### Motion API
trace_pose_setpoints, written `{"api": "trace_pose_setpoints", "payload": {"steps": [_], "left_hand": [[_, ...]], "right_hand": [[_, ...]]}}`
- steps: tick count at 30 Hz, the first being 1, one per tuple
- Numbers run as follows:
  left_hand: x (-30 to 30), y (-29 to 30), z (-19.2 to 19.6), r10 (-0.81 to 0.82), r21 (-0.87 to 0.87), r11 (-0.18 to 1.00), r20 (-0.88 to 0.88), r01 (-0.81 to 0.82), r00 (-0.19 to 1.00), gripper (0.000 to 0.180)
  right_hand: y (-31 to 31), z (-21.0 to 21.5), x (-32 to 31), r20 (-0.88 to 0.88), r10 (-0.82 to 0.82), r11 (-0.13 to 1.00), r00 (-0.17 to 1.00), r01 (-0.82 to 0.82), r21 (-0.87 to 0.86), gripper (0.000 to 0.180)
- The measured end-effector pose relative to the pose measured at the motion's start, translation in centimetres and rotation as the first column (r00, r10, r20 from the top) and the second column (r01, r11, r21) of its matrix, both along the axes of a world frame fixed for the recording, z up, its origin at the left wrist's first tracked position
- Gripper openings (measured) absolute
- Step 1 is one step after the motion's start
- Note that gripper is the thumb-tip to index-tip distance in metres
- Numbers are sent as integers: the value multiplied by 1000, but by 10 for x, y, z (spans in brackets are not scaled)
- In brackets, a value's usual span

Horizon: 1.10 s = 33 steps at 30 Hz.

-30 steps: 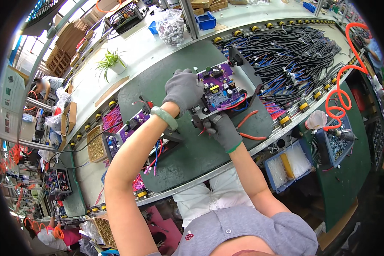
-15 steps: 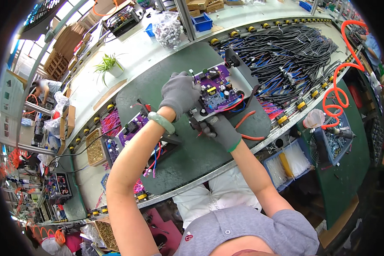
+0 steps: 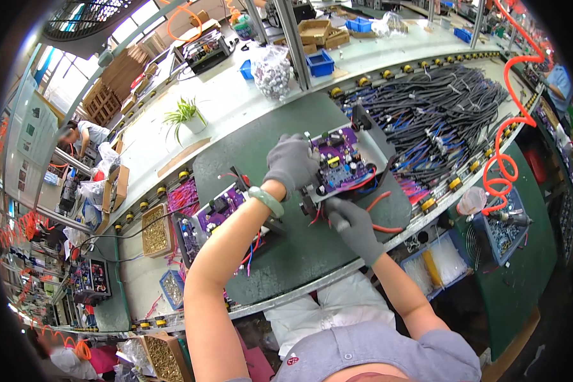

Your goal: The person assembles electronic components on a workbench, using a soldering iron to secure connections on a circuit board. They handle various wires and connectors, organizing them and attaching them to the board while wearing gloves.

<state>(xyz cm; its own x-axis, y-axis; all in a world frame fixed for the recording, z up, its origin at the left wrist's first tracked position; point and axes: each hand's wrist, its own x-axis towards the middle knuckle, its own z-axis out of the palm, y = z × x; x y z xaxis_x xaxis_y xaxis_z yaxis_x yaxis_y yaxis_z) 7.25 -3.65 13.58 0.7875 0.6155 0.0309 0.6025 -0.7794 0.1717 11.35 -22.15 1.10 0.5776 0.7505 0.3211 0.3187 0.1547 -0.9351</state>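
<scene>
Mid-frame, the left hand [image 3: 293, 163] curls at the purple circuit board [image 3: 345, 156], seemingly steadying it; right hand [image 3: 355, 228] bent, grip unclear.

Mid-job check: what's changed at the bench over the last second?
The right hand has drawn back from the near-left corner of the right unit, rightward and toward the person, and hides more of the orange-handled tool. Whether its fingertips touch the unit now, I can't tell. The view shifted too, so the green mat sits lower in the picture. The left hand stays at that unit's left edge.
</scene>
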Motion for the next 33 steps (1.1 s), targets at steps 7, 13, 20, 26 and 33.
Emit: {"api": "trace_pose_setpoints", "payload": {"steps": [7,13,20,26,33], "left_hand": [[0,3,-3,-1,9,1000,21,1,1000,38],[-3,-1,3,-27,-7,1000,3,27,1000,39],[-4,1,1,2,-30,1000,12,-2,1000,39],[-2,-3,-2,-10,-33,999,49,12,999,39],[-4,-1,10,-27,-15,1000,-34,26,999,48]], "right_hand": [[16,69,27,840,-7,992,543,106,-61,36],[25,64,32,803,97,980,588,86,-181,29],[31,74,25,855,113,957,507,175,-230,30],[24,60,33,849,84,984,522,90,-152,31],[31,54,33,523,-56,980,850,-54,193,14]]}}
